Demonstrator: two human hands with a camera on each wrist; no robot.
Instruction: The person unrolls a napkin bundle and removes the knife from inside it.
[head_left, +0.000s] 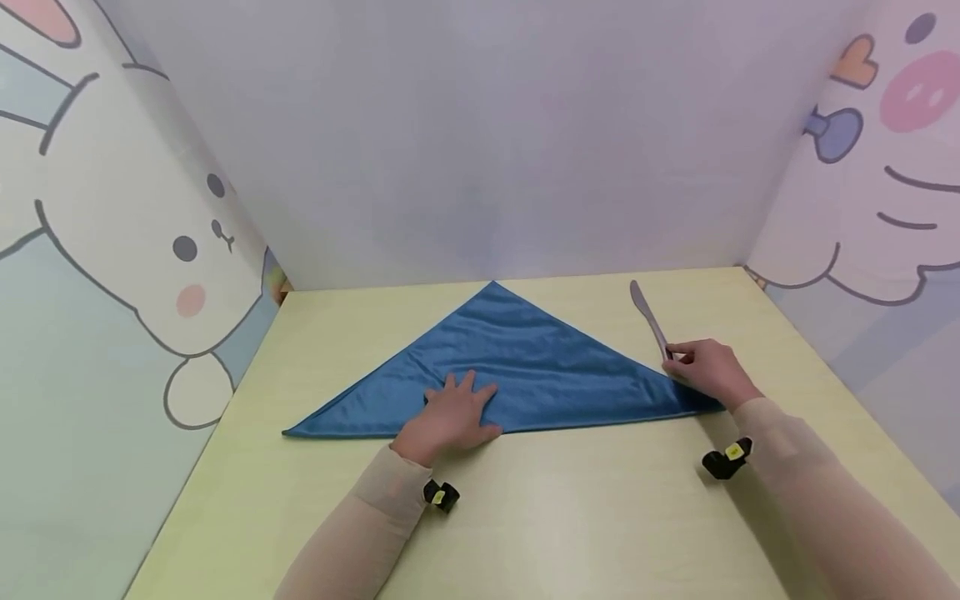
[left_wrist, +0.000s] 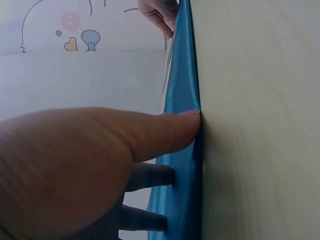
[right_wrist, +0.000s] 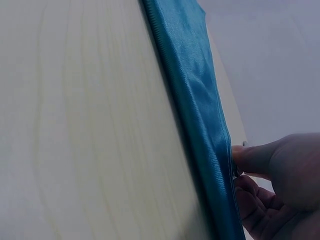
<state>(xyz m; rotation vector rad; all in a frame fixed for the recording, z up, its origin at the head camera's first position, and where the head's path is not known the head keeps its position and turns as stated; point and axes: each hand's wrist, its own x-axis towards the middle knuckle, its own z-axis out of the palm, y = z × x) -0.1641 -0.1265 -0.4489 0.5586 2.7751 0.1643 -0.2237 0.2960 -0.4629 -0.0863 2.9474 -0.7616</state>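
A blue satiny cloth [head_left: 555,379], folded into a triangle, lies on the table with its point toward the back wall. My left hand [head_left: 450,414] rests flat on its middle near the front edge, fingers spread. In the left wrist view the thumb [left_wrist: 170,131] reaches to the folded edge of the cloth [left_wrist: 182,85]. Over the cloth's right corner, my right hand [head_left: 708,368] pinches the handle end of a table knife [head_left: 649,317], whose blade points away from me. In the right wrist view the right hand [right_wrist: 285,182] is beside the cloth's far edge, the knife mostly hidden.
The pale wooden table [head_left: 585,508] ends at a plain light back wall [head_left: 487,142]. Side panels with cartoon animals stand left [head_left: 112,208] and right [head_left: 885,217]. Small black cameras sit on the left wrist [head_left: 442,497] and right wrist [head_left: 726,461].
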